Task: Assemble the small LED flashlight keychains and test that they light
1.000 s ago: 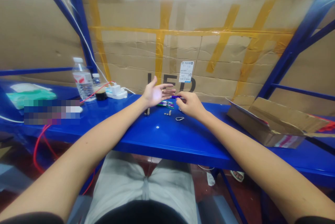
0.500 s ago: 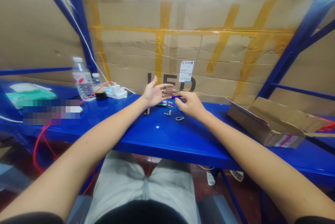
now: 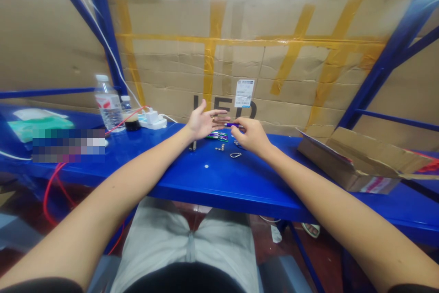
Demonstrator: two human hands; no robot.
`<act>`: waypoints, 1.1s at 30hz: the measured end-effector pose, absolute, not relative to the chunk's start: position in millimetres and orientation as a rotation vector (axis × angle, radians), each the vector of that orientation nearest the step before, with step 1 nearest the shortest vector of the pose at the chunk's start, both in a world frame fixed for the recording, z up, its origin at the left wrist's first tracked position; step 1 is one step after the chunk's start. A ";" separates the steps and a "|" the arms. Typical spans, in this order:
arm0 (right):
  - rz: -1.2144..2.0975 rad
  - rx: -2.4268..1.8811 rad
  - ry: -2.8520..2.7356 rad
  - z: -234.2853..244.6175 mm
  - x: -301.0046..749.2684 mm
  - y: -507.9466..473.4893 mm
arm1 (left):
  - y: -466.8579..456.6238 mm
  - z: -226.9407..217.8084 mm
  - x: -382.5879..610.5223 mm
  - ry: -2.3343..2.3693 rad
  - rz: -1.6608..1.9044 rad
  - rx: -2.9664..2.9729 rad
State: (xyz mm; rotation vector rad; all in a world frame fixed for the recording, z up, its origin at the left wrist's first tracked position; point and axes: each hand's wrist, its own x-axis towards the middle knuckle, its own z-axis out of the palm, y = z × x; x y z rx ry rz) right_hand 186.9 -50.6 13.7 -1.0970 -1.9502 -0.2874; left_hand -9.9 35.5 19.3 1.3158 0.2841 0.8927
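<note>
My left hand (image 3: 205,122) is held palm up over the back of the blue shelf (image 3: 219,178), fingers stretched out, a ring on one finger. My right hand (image 3: 247,136) pinches a small purple tube (image 3: 232,125) and holds it at the left hand's fingertips. Below the two hands lies a bunch of coloured clips (image 3: 218,136). Several tiny metal pieces (image 3: 220,148) and a silver carabiner (image 3: 235,155) lie in front of them. A dark thin rod (image 3: 192,146) rests beside my left wrist.
A water bottle (image 3: 109,104), a small dark bottle (image 3: 130,114) and a white power strip (image 3: 152,119) with a red cable stand at the back left. An open cardboard box (image 3: 363,160) lies on the right. A taped cardboard sheet (image 3: 260,55) forms the back wall.
My right hand has lifted slightly and brought the purple tube a little closer to the left fingertips. The left hand has stayed in place.
</note>
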 end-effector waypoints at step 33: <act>-0.128 -1.348 -1.973 11.8 189.2 -39.7 | 40.7 10.2 -2.2 0.561 0.942 1.988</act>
